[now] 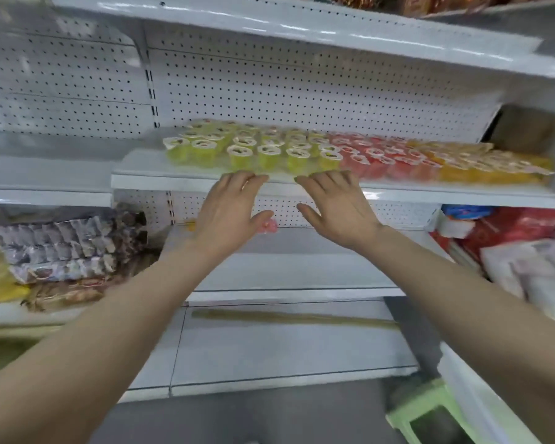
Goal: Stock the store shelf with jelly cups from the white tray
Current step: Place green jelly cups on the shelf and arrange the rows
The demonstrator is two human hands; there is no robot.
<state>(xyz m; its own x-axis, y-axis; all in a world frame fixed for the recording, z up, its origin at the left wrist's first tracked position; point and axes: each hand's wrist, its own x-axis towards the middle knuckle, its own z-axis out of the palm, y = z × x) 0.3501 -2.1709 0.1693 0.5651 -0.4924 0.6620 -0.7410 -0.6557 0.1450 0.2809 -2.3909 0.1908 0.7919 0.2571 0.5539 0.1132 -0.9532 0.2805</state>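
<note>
Many jelly cups stand in rows on a white shelf (148,174): green cups (266,155) on the left, red cups (375,158) in the middle, orange cups (481,168) on the right. My left hand (228,213) and my right hand (337,206) are raised side by side, fingers spread, fingertips at the shelf's front edge just below the green cups. Both hands hold nothing. A single pink jelly cup (268,226) lies on the shelf below, partly hidden between my hands. No white tray is in view.
Packaged snacks (61,251) fill the lower left shelf. Red and white packets (510,238) sit at the lower right. A green plastic stool (430,415) stands on the floor at the bottom right. Another shelf (302,24) hangs overhead.
</note>
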